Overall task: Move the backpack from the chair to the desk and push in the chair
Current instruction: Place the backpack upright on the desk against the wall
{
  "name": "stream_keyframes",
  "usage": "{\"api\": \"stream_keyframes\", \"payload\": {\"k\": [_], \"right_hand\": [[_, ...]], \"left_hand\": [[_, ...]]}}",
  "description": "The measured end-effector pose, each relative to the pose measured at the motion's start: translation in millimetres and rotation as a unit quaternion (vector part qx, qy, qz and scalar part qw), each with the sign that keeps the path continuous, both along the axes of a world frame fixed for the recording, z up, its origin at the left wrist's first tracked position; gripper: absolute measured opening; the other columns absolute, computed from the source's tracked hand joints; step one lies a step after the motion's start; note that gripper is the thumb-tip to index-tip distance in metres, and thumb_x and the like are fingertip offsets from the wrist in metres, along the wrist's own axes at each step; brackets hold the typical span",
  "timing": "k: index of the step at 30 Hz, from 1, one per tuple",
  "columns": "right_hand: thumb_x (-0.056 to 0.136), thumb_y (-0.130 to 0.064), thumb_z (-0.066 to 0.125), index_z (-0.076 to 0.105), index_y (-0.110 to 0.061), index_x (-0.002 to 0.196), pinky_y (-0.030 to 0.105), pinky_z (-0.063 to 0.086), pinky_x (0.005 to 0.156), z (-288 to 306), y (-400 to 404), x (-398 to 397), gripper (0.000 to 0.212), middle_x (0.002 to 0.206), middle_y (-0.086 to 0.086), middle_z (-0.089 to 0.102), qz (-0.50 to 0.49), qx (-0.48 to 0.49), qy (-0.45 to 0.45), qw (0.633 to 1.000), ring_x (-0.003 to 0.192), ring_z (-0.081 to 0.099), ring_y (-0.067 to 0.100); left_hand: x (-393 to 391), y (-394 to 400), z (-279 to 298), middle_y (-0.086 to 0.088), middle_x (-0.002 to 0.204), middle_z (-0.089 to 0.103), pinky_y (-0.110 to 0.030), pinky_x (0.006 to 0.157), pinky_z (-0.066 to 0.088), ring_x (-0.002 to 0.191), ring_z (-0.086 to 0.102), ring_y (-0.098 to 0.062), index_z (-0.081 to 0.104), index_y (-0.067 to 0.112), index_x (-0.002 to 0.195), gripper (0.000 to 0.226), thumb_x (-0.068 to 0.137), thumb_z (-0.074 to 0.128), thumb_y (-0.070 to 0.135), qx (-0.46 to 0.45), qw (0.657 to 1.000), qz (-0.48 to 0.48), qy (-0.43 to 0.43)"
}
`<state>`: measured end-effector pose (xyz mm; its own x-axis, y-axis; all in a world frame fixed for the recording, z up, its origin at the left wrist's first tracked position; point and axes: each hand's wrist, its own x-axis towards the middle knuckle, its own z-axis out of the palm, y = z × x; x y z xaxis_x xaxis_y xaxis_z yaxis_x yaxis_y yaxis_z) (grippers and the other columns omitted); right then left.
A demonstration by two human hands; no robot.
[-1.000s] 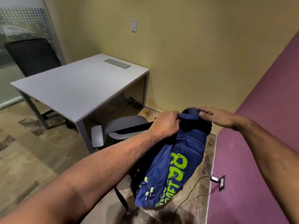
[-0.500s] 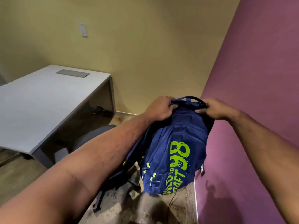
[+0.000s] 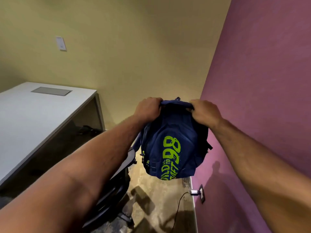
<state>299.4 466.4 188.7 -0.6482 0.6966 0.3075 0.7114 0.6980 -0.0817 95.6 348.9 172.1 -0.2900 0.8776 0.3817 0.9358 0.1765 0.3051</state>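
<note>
1. While we hold the backpack [image 3: 170,145] up in the air, our left hand [image 3: 148,109] and right hand [image 3: 204,111] are both closed tight on its top edge.
2. It hangs straight down, long way up and down, off the chair [image 3: 116,187] and near the purple wall [image 3: 260,98].
3. We see the desk [image 3: 33,111] off to our left, so the bag must swing that way. Our left hand is nearer to the desk's right edge.
4. The bag is soft blue cloth with bright green letters. The desk top looks flat, smooth and hard.
</note>
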Motion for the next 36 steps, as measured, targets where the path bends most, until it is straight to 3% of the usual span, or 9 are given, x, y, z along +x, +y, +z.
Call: {"api": "stream_keyframes", "payload": {"k": [6,12,26,36], "right_hand": [[0.097,-0.028,0.053,0.065,-0.016,0.102,0.036,0.037,0.065,1.5,36.3,-41.7,0.017,0.102,0.009,0.069,0.013,0.053,0.021,0.998,0.091,0.064,0.037],[0.096,-0.02,0.053,0.065,-0.014,0.102,0.036,0.034,0.065,-5.5,64.9,-87.9,0.015,0.1,0.01,0.07,0.009,0.083,0.019,0.996,0.09,0.064,0.037],[0.098,-0.016,0.048,0.062,-0.014,0.107,0.037,0.035,0.067,-26.0,103.8,-187.1,0.017,0.105,0.011,0.069,0.001,0.04,-0.018,0.999,0.094,0.064,0.037],[0.092,-0.004,0.049,0.06,-0.013,0.102,0.036,0.036,0.065,-33.6,146.9,-260.8,0.018,0.096,0.006,0.067,0.049,0.081,0.022,0.995,0.086,0.064,0.03]], "left_hand": [[-36.5,43.4,0.9,-0.015,0.104,0.072,-0.044,0.067,0.048,0.091,0.065,-0.043,0.066,0.018,0.111,0.025,0.094,0.047,0.021,0.018,0.998,0.042,0.032],[-83.0,77.3,-6.6,-0.014,0.103,0.073,-0.047,0.069,0.052,0.088,0.065,-0.043,0.066,0.017,0.11,0.026,0.092,0.048,0.017,0.032,0.997,0.047,0.047],[-187.2,122.8,-34.7,-0.019,0.093,0.074,-0.046,0.062,0.052,0.078,0.066,-0.043,0.069,0.011,0.104,0.022,0.093,0.051,0.014,0.037,0.997,0.019,0.062],[-251.2,153.3,-38.5,-0.02,0.091,0.074,-0.042,0.062,0.047,0.078,0.065,-0.043,0.07,0.011,0.103,0.024,0.094,0.047,0.011,0.032,0.997,0.071,0.028]]}}
